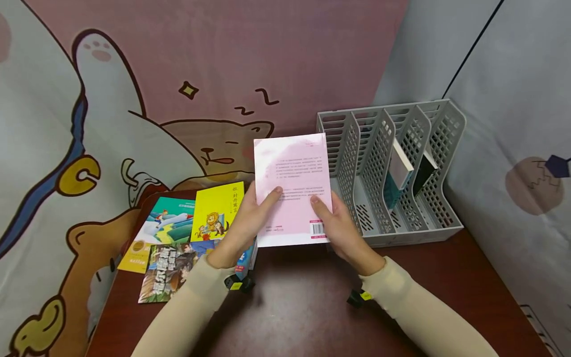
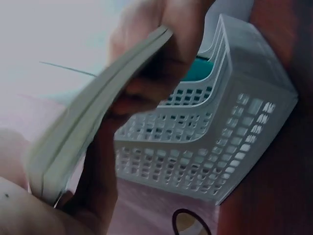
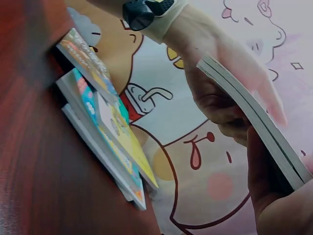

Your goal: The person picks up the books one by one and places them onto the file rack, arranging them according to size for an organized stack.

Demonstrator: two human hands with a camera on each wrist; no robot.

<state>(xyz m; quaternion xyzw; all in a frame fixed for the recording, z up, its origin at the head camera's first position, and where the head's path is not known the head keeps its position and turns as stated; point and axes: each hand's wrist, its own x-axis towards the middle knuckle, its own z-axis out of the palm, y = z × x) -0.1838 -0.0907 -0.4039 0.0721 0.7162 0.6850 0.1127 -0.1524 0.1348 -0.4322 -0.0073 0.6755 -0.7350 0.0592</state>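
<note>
Both hands hold a pale pink book (image 1: pixel 292 163) up above the table, back cover facing the head camera with its barcode at the lower right. My left hand (image 1: pixel 254 213) grips its left side, thumb on the cover and fingers behind. The right hand (image 1: pixel 339 223) grips the lower right side in the same way. From the left wrist, the page edges (image 2: pixel 93 105) show a dark line along them; whether this is one book or two stacked, I cannot tell. The right wrist view shows the same edge (image 3: pixel 254 117) between the hands.
A grey file rack (image 1: pixel 374 238) stands at the right, with a white-and-teal book (image 1: pixel 397 173) and a dark book (image 1: pixel 424 173) in separate slots. To the left lie a yellow book (image 1: pixel 218 208), a green book (image 1: pixel 167 218), a comic-style book (image 1: pixel 167 272) and others beneath.
</note>
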